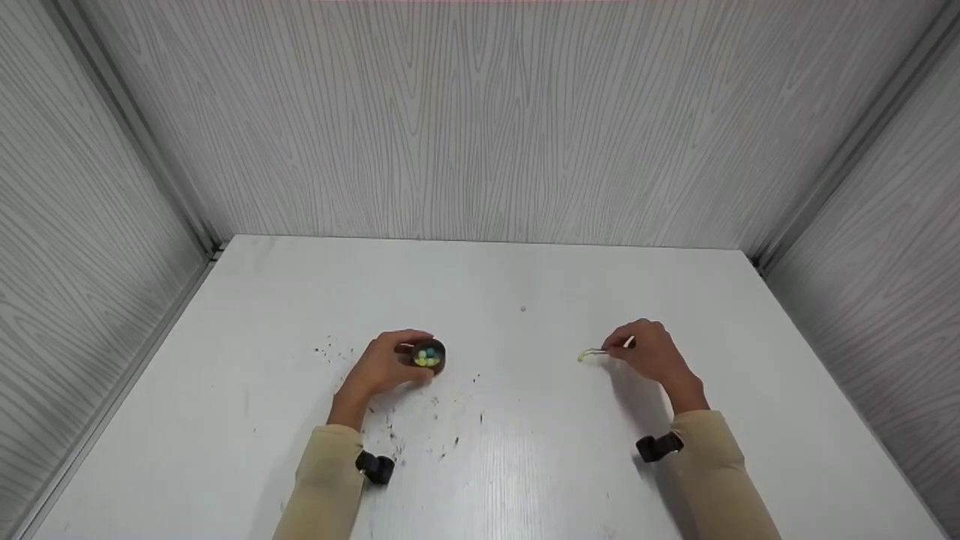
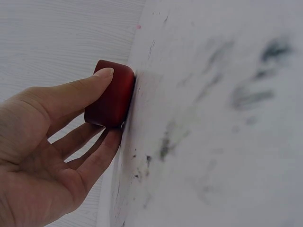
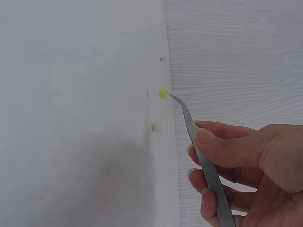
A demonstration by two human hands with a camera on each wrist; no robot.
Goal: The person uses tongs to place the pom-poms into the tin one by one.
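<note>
My left hand (image 1: 386, 365) grips a small round cup (image 1: 440, 355) by its sides, thumb on one side and fingers on the other. In the left wrist view the outside of the cup (image 2: 111, 94) is dark red, and its base is at or very near the tabletop. Several yellow and blue-green beads (image 1: 427, 358) lie inside. At the right, my right hand (image 1: 646, 351) pinches metal tweezers (image 3: 204, 163) with bent tips. A yellow bead (image 3: 163, 93) is at those tips; whether it is clasped I cannot tell. Close by sits a paler bead (image 3: 157, 126).
A pink bead (image 1: 523, 308) lies on the white tabletop (image 1: 495, 270), farther back between the hands. Dark specks and smudges (image 1: 435, 409) mark the surface around the left hand. Wood-grain panels (image 1: 480, 127) stand at the back and both sides.
</note>
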